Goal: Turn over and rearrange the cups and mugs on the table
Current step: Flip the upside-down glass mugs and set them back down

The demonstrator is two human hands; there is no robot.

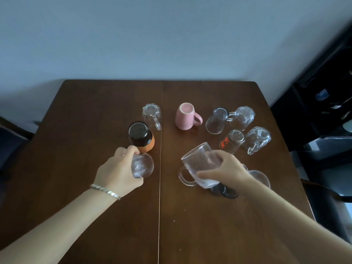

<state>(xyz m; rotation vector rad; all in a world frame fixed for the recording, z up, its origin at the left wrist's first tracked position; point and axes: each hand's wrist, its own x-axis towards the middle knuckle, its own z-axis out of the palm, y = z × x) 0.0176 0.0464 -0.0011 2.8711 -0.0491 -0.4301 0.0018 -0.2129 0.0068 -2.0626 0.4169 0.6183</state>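
While a round clear glass (142,166) is gripped on the table (95,130) by the left hand (118,168), just in front of an inverted orange-and-black mug (142,137), a tilted glass mug (200,164) is held clear of the wood by the right hand (226,168). An upturned pink mug (185,116) and several clear glasses are seen farther back.

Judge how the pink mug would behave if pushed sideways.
The pink mug stands upside down on its wide rim, so it would probably slide on the smooth table rather than tip. It looks ceramic: likely stiff, fairly heavy, and chippable.
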